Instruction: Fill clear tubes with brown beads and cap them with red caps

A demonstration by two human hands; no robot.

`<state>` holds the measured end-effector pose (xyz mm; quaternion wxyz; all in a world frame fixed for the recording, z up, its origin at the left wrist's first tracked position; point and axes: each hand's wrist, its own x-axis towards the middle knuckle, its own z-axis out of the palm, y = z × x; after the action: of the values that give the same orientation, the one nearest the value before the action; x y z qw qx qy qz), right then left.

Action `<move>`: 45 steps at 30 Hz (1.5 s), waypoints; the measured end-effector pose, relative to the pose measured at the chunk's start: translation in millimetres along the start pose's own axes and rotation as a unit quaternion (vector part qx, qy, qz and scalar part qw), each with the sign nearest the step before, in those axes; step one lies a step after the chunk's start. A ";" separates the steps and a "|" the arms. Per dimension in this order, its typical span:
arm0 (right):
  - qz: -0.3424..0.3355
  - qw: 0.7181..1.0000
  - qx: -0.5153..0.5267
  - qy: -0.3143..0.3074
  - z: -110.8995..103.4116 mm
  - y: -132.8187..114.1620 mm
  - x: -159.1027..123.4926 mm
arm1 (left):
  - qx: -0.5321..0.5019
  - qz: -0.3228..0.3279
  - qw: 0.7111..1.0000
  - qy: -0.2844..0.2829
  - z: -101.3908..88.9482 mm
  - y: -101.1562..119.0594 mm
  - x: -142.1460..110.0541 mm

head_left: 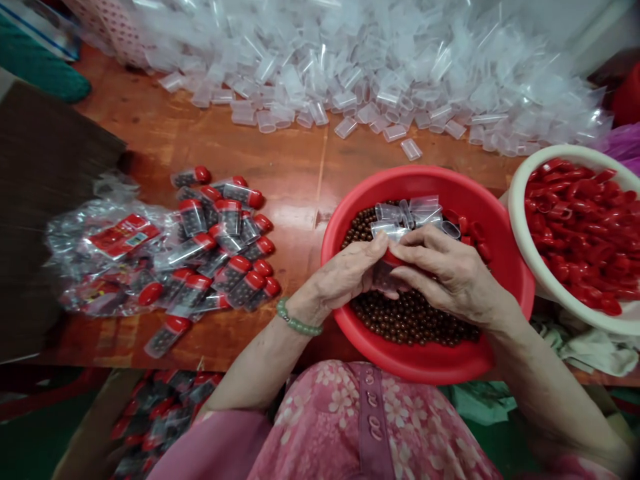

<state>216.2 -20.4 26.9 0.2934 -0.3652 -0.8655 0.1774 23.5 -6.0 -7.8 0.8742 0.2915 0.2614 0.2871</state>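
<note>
Both my hands meet over a red basin [520, 287] holding brown beads [415, 323], several clear plastic tubes [425, 210] and red caps [473, 233]. My left hand [353, 270], with a green bead bracelet at the wrist, is closed around a clear plastic tube [384, 279], partly hidden by the fingers. My right hand [440, 270] pinches a red cap [407, 261] at the end of that tube. Whether the cap is fully seated, I cannot tell.
Filled red-capped tubes [235, 273] lie in a pile on the wooden table [300, 173], beside a clear plastic bag [100, 240]. Many clear tubes [350, 87] are heaped at the back. A white tub [520, 220] of red caps touches the basin's right. A brown box [45, 200] stands left.
</note>
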 end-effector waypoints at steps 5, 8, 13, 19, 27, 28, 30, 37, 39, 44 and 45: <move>-0.007 1.000 -0.019 0.013 8.3 -6.5 2.2 | 0.009 0.017 0.999 0.027 1.4 -1.9 4.0; 0.006 0.999 0.000 0.035 12.8 -7.6 3.4 | 0.003 0.035 0.998 0.053 1.9 -3.0 4.1; 0.132 0.986 0.067 0.077 18.0 -7.9 2.4 | -0.002 0.050 0.996 0.071 1.0 -4.5 3.7; 0.243 0.915 0.301 0.112 12.2 -4.2 2.3 | -0.010 0.055 0.997 0.060 2.0 -0.8 2.5; 0.165 0.975 0.089 0.122 16.0 -6.0 7.0 | 0.056 0.064 0.995 0.060 -0.2 -3.7 2.7; 0.131 0.984 0.061 0.108 16.8 -6.0 7.9 | 0.064 0.066 0.994 0.062 -0.1 -3.8 3.0; 0.084 0.992 0.034 0.085 17.4 -6.0 9.7 | 0.070 0.063 0.994 0.049 0.6 -2.4 3.1; 0.092 0.991 0.071 0.072 11.7 -6.0 12.9 | 0.097 0.099 0.988 -0.069 -0.2 8.0 -1.2; 0.123 0.984 0.105 0.075 9.2 -4.2 12.2 | 0.131 0.130 0.979 -0.090 -1.2 7.1 -1.0; 0.175 0.971 0.146 0.075 5.4 2.4 7.2 | 0.213 0.130 0.968 -0.030 -1.5 2.7 0.1; 0.184 0.968 0.150 0.078 4.9 3.3 6.5 | 0.216 0.124 0.968 -0.025 -1.4 2.7 -0.2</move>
<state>211.2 -13.9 23.9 0.3736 -0.4827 -0.7215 0.3269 21.5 -3.8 -7.0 0.7542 0.5110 0.2567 0.3228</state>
